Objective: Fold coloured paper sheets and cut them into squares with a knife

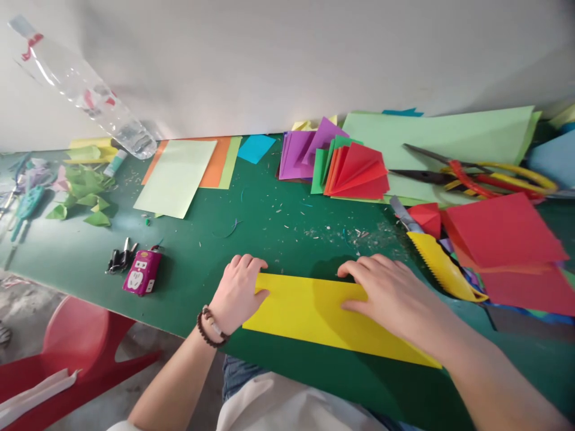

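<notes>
Paper strip, yellow (309, 317): which way does it lie?

Flat on the green counter (197, 275), long axis running left to right across the view, its right end angled down toward the person's body.

Hands?

Both on the strip, palms down. The left hand (238, 293) lies over the strip's left end, fingers loosely curled, no closed grip visible. The right hand (390, 293) rests on the upper edge right of the middle, fingers slightly spread and not closed on anything.

Anything worn?

Beaded bracelet (211, 327) on the left wrist.

Nearest the right hand?

Yellow serrated cutter (438, 266), just beyond the fingers, and red paper sheets (503, 236) overlapping further right.

Further along the counter?

Red and orange folded paper fan (357, 173) on green sheets, purple paper stack (296, 155) beside it, and scissors (471, 176) with red and yellow handles on a pale green sheet (431, 140).

Left side?

Pink box (142, 272), black clips (121, 257), green paper cutouts (83, 191), and a plastic bottle (85, 90) lying tilted against the wall.

Below the counter?

Red plastic chair (76, 341) on the floor.
</notes>
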Action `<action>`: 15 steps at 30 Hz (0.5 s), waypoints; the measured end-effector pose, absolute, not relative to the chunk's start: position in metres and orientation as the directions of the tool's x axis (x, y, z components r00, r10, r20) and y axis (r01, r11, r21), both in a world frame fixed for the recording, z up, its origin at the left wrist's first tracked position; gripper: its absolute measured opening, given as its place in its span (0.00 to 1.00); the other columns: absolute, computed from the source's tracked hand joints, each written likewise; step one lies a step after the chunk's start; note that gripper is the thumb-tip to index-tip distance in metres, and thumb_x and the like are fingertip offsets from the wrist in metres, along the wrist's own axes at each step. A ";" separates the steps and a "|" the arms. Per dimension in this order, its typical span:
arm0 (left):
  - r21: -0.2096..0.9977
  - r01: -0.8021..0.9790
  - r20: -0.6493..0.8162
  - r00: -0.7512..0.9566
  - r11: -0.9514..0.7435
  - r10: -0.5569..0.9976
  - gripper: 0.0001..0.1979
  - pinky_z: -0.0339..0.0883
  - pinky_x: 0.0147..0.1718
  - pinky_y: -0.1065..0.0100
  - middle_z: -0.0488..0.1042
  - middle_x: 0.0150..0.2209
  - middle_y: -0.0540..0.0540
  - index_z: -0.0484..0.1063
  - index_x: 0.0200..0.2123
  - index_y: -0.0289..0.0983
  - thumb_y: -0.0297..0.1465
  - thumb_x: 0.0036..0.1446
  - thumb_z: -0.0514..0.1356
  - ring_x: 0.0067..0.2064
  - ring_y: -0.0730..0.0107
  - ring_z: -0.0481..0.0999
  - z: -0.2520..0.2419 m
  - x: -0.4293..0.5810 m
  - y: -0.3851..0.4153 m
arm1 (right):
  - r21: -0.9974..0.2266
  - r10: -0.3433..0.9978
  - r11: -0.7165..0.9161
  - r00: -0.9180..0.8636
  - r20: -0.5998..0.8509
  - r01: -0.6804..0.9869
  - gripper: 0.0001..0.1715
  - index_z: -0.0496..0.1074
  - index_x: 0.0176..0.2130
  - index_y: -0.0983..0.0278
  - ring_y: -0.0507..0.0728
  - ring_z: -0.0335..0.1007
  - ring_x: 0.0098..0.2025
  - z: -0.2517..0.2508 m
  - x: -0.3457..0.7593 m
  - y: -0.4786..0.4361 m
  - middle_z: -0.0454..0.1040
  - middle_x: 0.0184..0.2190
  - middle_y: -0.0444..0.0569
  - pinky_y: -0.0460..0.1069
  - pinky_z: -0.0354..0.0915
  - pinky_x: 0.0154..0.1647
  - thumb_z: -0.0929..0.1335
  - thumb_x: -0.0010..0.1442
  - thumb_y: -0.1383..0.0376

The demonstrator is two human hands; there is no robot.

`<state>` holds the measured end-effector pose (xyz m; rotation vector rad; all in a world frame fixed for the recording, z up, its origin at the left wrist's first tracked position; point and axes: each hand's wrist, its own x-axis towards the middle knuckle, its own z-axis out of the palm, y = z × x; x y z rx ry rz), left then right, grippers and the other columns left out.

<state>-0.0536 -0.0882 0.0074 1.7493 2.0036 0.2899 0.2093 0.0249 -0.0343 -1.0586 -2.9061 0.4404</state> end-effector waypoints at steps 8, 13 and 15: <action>0.674 0.690 -0.314 -0.053 0.262 0.948 0.03 0.70 0.46 0.60 0.76 0.40 0.47 0.74 0.32 0.39 0.27 0.54 0.65 0.44 0.62 0.75 0.024 -0.074 -0.078 | -0.622 0.609 0.514 -0.762 -0.220 0.590 0.14 0.74 0.33 0.55 0.54 0.75 0.33 -0.027 0.224 0.041 0.74 0.36 0.44 0.48 0.68 0.31 0.65 0.63 0.51; 0.785 0.503 -0.367 -0.095 0.362 0.926 0.04 0.75 0.36 0.71 0.79 0.36 0.48 0.72 0.37 0.38 0.28 0.57 0.61 0.35 0.71 0.80 0.029 -0.077 -0.084 | -0.705 0.617 0.447 -0.761 -0.203 0.550 0.20 0.76 0.32 0.53 0.55 0.76 0.33 -0.026 0.235 0.046 0.78 0.34 0.43 0.46 0.70 0.31 0.64 0.61 0.44; 0.804 0.455 -0.369 -0.125 0.384 0.921 0.07 0.75 0.36 0.71 0.80 0.35 0.48 0.71 0.40 0.37 0.28 0.56 0.63 0.35 0.71 0.80 0.030 -0.074 -0.087 | -0.717 0.627 0.433 -0.754 -0.196 0.546 0.20 0.76 0.32 0.52 0.55 0.77 0.33 -0.026 0.237 0.046 0.78 0.33 0.42 0.45 0.71 0.30 0.64 0.60 0.43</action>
